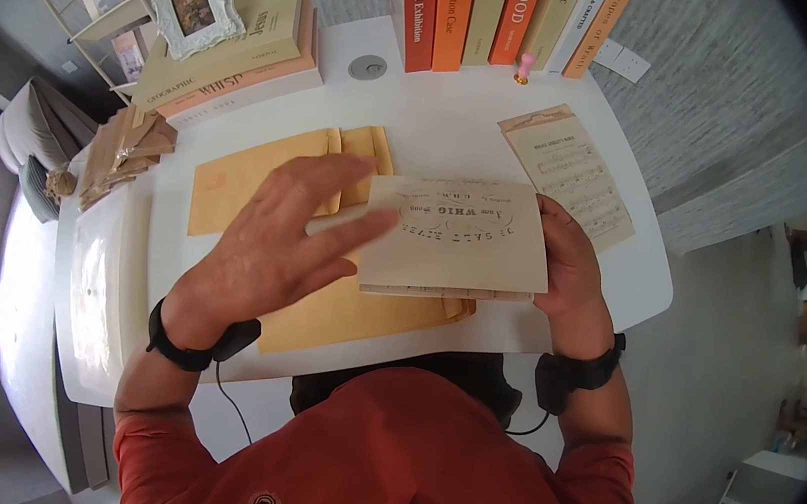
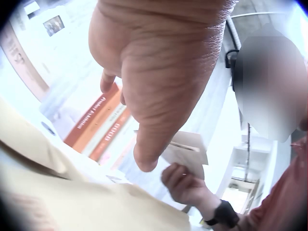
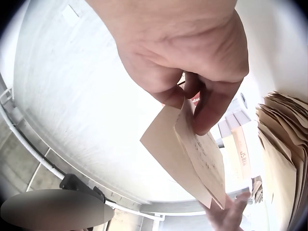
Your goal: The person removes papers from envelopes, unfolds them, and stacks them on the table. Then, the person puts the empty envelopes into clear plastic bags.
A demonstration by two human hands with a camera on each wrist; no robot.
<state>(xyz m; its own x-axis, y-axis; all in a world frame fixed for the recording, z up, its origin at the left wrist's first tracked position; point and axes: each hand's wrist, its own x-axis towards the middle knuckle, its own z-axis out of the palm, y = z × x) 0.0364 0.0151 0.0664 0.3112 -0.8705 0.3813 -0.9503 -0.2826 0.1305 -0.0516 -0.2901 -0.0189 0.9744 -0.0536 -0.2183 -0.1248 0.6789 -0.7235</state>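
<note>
My right hand (image 1: 571,263) pinches the right edge of a folded sheet (image 1: 459,254) of aged, cream-coloured printed paper, held above the desk. Its heading, with the word "WHIG", reads upside down in the head view. Seen from the right wrist, the folded paper (image 3: 202,154) hangs between thumb and fingers, its layers slightly parted. My left hand (image 1: 269,236) hovers by the sheet's left edge with its fingers extended and spread, holding nothing. Below the hands lie yellow-brown envelopes (image 1: 344,325), partly hidden by the left hand and the sheet.
A sheet-music page (image 1: 574,172) lies at the right of the white desk (image 1: 441,111). Upright books (image 1: 493,16) and a pink-topped stamp (image 1: 524,68) stand at the back. Stacked books (image 1: 236,60) bear a white picture frame (image 1: 197,5). Brown paper pieces (image 1: 124,152) pile up at left.
</note>
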